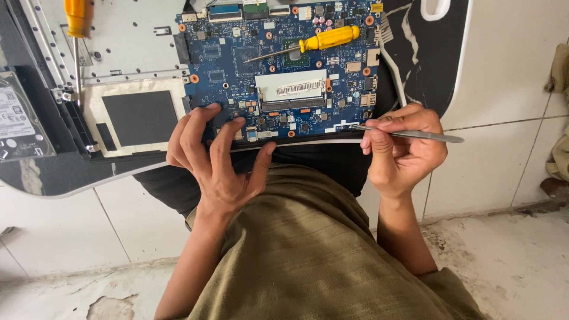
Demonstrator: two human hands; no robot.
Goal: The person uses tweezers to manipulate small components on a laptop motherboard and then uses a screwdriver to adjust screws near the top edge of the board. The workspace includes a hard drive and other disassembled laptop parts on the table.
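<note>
Blue board (278, 71) lying flat across the lap, over a black, white-edged tray (427, 53) that rests on the knees. Left hand (213, 160) spread open, nothing in its grasp — fingertips pressing down on the board's near edge, thumb reaching out along the tray rim. Right hand (403, 148) clenched around a thin metal tool (409, 134), pinched between thumb and forefinger; tool held nearly level, its tip touching the board's near right corner, its tail pointing off to the right. On the board, a small yellow-handled screwdriver (314, 42) lying slantwise, shaft aimed toward the chip in the middle. Just below it, a silver memory slot (290, 89) with a white barcode sticker. Left of the board, touching its side, a silver laptop panel (118, 35) with a dark square pad (139, 117) framed in pale tape. Second, larger yellow handle (76, 16) at the top left, its shaft running down over the panel. Hard drive (18, 115) at the far left edge, half out of view. Below the tray, olive-green shirt (320, 249) and dark trousers; pale tiled floor (510, 148) all round, worn and stained near the bottom right.
</note>
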